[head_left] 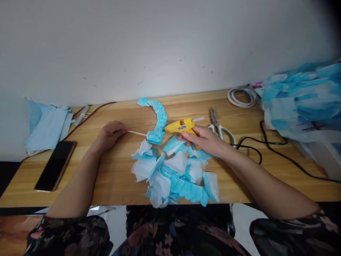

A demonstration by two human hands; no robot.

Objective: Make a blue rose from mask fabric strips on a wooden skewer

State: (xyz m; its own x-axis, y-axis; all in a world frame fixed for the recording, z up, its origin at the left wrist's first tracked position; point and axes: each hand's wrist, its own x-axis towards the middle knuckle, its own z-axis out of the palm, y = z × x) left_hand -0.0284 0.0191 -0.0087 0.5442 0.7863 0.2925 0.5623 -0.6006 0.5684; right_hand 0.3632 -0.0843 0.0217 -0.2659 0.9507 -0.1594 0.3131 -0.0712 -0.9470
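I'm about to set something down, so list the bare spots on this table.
Bare wood shows between the left forearm and the cut pieces, between the phone and that forearm, and behind the glue gun, between the curved blue strip and scissors. Crowded: the middle front, under the pieces, and the right end, with black cable and the blue-white pile.

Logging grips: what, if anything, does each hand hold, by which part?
Right hand: the yellow glue gun, by its handle. Left hand: the pale strip, by the end away from the blue ruffle.
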